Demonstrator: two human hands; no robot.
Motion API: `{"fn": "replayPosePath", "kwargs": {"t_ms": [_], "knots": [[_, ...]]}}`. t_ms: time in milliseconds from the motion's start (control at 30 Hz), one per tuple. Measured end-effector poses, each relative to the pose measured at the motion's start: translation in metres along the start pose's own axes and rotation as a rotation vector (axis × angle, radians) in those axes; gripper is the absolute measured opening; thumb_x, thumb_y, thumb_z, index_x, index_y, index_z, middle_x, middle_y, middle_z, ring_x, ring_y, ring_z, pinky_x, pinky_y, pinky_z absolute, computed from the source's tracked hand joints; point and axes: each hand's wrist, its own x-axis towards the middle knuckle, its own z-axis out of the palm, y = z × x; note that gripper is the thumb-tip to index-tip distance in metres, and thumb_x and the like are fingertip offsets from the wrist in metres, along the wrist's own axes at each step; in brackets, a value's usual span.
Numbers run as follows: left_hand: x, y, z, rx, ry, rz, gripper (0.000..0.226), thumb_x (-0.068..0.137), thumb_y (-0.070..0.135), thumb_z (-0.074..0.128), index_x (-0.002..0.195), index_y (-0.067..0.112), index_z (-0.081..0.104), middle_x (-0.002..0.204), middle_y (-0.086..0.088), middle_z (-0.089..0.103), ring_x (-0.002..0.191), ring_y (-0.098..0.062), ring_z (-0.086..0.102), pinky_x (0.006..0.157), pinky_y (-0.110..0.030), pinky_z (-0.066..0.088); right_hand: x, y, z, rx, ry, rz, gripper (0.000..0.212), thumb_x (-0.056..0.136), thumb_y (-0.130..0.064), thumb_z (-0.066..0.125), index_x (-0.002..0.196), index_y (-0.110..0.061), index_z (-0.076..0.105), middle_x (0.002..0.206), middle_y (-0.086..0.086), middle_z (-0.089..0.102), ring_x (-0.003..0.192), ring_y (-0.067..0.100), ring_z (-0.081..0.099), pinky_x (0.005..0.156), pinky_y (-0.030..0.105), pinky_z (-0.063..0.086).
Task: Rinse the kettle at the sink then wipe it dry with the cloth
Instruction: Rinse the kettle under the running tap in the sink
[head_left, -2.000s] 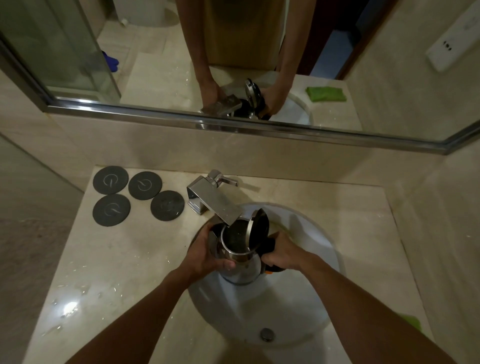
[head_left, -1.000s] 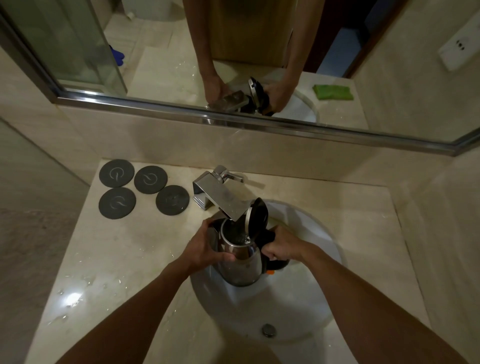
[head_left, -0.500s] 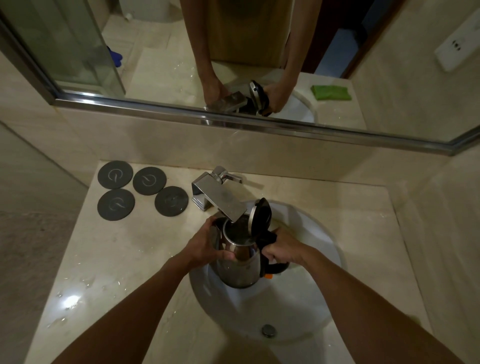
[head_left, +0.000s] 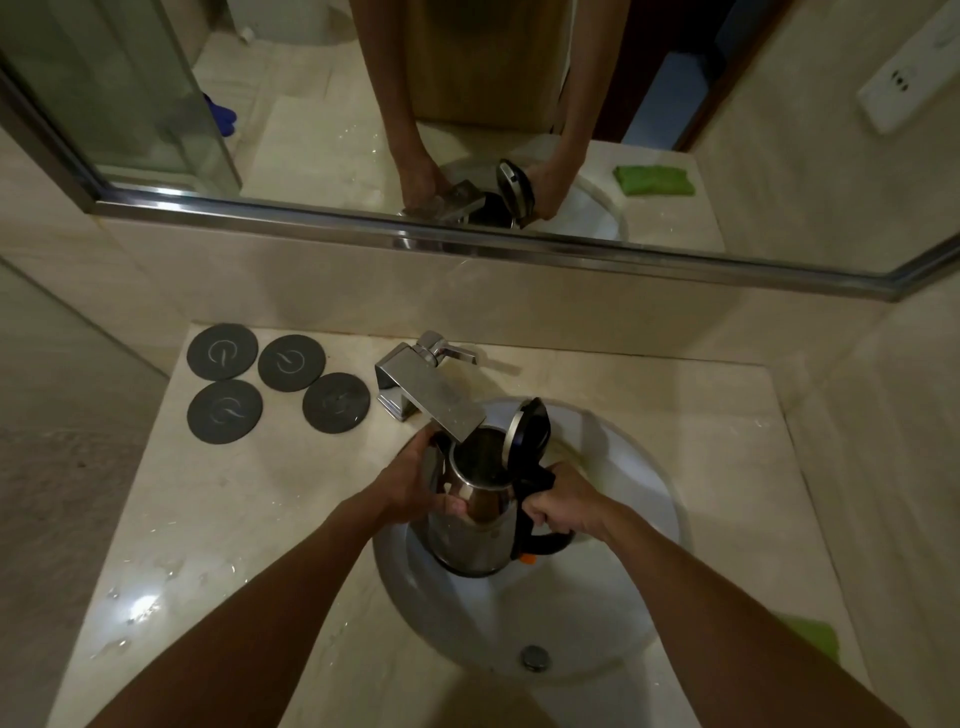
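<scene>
Both hands are wrapped round the upright steel kettle (head_left: 475, 525), right hand (head_left: 563, 506) on handle, left hand (head_left: 415, 486) steadying the body, mouth held right under the faucet spout (head_left: 441, 400).

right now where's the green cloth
In the head view, the green cloth lies on the counter at the lower right, right of the sink, partly hidden behind the right forearm.

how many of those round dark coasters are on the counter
4, clustered left of the faucet: back left, back right, front left, front right. None look hidden.
</scene>
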Motion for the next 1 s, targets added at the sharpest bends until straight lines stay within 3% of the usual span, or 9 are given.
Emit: {"fn": "replayPosePath", "kwargs": {"t_ms": [67,100,267,433,567,833,1000], "knots": [[0.000,0.001,0.000,0.030,0.000,-0.010,0.109,0.053,0.030,0.091,0.141,0.023,0.026,0.134,-0.001,0.047,0.125,-0.023,0.045,0.099,-0.036,0.045,-0.001,0.002,0.002,0.025,0.005,0.012,0.009,0.060,-0.002,0.061,0.056,-0.011,0.059,0.055,0.008,0.048,0.043,0.016,0.045,0.046,0.024,0.039],[0.001,0.002,0.000,0.035,0.001,-0.008,0.108,0.053,0.028,0.091,0.140,0.022,0.027,0.134,-0.001,0.047,0.124,-0.021,0.044,0.100,-0.035,0.045,0.000,0.003,0.002,0.032,0.008,0.012,0.009,0.059,-0.002,0.061,0.056,-0.010,0.058,0.055,0.009,0.047,0.043,0.016,0.044,0.046,0.025,0.039],[0.000,0.003,0.001,0.006,-0.004,0.003,0.107,0.054,0.025,0.091,0.140,0.023,0.027,0.127,0.007,0.045,0.120,-0.017,0.044,0.083,-0.013,0.041,0.001,0.004,0.003,0.036,0.006,0.008,0.010,0.058,-0.003,0.061,0.055,-0.011,0.056,0.054,0.008,0.046,0.043,0.016,0.044,0.046,0.025,0.038],[-0.002,0.007,0.001,0.005,0.002,0.028,0.102,0.057,0.020,0.089,0.139,0.020,0.028,0.118,0.016,0.043,0.114,-0.008,0.042,0.077,-0.006,0.040,-0.001,0.002,0.002,0.030,0.009,0.004,0.013,0.058,-0.003,0.061,0.052,-0.012,0.055,0.052,0.007,0.047,0.042,0.016,0.045,0.046,0.026,0.039],[-0.003,0.007,0.000,-0.006,-0.017,0.040,0.098,0.059,0.014,0.088,0.137,0.020,0.028,0.111,0.025,0.042,0.096,0.006,0.047,0.071,0.001,0.043,-0.001,0.001,0.002,0.020,0.008,0.008,0.011,0.058,-0.002,0.061,0.056,-0.011,0.055,0.052,0.006,0.046,0.042,0.016,0.044,0.046,0.025,0.039],[0.000,0.003,-0.003,0.019,-0.035,0.054,0.100,0.060,0.019,0.089,0.138,0.022,0.026,0.120,0.012,0.045,0.101,-0.006,0.052,0.070,-0.008,0.047,-0.001,-0.004,0.000,0.006,-0.019,-0.005,0.008,0.062,-0.003,0.061,0.061,-0.010,0.058,0.052,0.004,0.047,0.042,0.014,0.045,0.048,0.024,0.039],[0.005,-0.003,-0.004,0.045,-0.052,0.060,0.104,0.059,0.029,0.089,0.140,0.025,0.024,0.126,0.012,0.045,0.111,-0.007,0.051,0.081,-0.013,0.046,0.000,-0.008,-0.002,0.009,-0.024,-0.002,0.013,0.063,-0.002,0.061,0.057,-0.013,0.057,0.048,0.000,0.049,0.042,0.013,0.045,0.049,0.024,0.041]]}}
